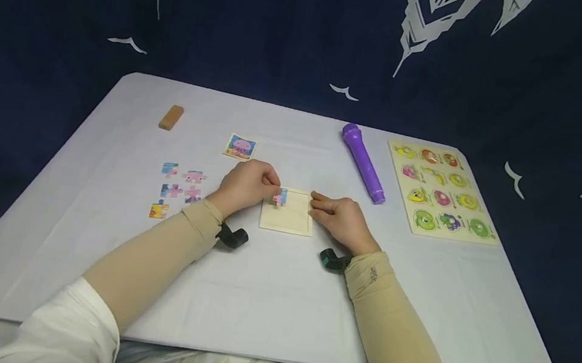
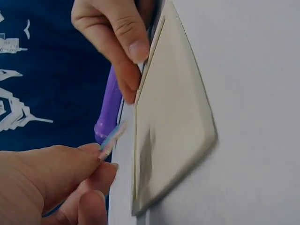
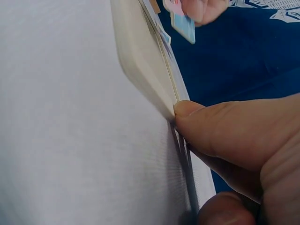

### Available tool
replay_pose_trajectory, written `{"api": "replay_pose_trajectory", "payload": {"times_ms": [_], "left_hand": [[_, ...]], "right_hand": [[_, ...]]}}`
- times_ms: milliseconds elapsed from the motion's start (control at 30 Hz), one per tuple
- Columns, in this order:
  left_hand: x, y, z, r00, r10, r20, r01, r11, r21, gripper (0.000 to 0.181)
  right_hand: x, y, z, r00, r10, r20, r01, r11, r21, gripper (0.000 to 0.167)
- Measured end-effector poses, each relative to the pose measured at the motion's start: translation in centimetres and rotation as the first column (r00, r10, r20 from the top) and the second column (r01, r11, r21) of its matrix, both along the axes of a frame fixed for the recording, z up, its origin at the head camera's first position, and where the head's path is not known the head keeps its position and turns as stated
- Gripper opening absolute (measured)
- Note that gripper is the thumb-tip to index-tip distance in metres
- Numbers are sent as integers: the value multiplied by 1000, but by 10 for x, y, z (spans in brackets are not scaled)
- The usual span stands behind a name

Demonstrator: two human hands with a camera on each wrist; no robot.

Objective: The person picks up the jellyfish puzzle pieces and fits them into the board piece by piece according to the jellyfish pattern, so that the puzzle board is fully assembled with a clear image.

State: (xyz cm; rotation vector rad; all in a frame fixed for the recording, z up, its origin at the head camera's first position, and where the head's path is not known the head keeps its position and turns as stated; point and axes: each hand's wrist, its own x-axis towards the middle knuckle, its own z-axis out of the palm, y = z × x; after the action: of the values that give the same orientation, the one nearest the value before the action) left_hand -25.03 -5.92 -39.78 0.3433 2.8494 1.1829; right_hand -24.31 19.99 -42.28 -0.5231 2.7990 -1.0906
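From where I stand, the left hand (image 1: pixel 248 185) pinches a puzzle piece (image 1: pixel 280 197) between thumb and finger, raised over the upper left part of the wooden tray (image 1: pixel 288 221), not touching it. The right hand (image 1: pixel 343 220) grips the tray's right edge, which should stop it sliding. I'd level that piece first, line its straight edge up with the rim (the picture card (image 1: pixel 241 147) just beyond helps with checking), then press lightly. The loose pieces (image 1: pixel 194 177) lie off to the left.
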Motion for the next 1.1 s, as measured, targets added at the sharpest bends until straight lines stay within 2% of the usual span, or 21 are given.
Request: {"api": "replay_pose_trajectory", "payload": {"times_ms": [233, 400, 567, 700, 833, 1100], "left_hand": [[-3, 18, -2, 999, 21, 40, -18, 997, -81, 11], [-4, 22, -10, 999, 6, 34, -2, 995, -95, 12], [-2, 24, -11, 1000, -8, 8, 9, 993, -120, 10], [0, 24, -9, 998, -55, -23, 50, 979, -199, 8], [2, 25, -6, 993, -114, -15, 106, 958, -265, 5], [-2, 32, -5, 991, -133, -34, 119, 955, -271, 4]], "right_hand": [[-1, -3, -5, 1000, 1, 4, -1, 1000, -19, 29], [-1, -4, -9, 1000, 6, 2, -6, 1000, -17, 29], [0, -2, -8, 1000, 7, -2, -7, 1000, -16, 29], [0, -1, -6, 1000, 1, -7, -1, 1000, -12, 30], [0, 0, -5, 1000, -8, -9, 7, 1000, -9, 30], [1, 1, -3, 1000, -7, -13, 7, 1000, -6, 31]]}}
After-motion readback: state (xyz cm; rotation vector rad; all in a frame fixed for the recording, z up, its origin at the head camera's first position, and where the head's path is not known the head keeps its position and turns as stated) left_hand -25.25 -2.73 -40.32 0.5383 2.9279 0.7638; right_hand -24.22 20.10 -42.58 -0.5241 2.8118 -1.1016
